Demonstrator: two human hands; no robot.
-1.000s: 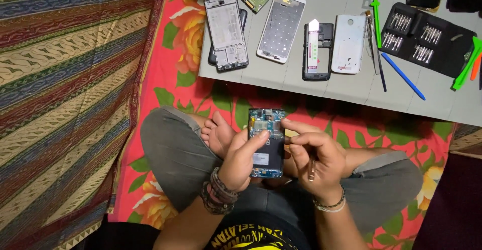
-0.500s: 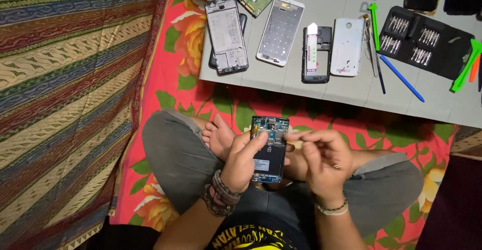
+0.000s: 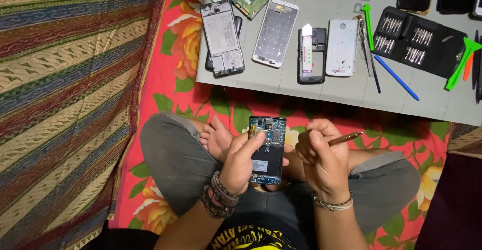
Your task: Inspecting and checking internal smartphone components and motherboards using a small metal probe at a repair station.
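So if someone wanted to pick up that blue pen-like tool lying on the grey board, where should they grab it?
Probably around the middle of the blue tool, coming from above. It lies flat and slanted on the grey board, thin and long, with bare board along both sides, so fingers can pinch across its width. Its upper end lies close to the metal tweezers and black bit case.

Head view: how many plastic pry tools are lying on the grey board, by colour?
green pry tools: 2
blue pry stick: 1
orange pry tool: 1
Total: 4
Not counted: the brown tool in the right hand, and the open phone in the left hand.
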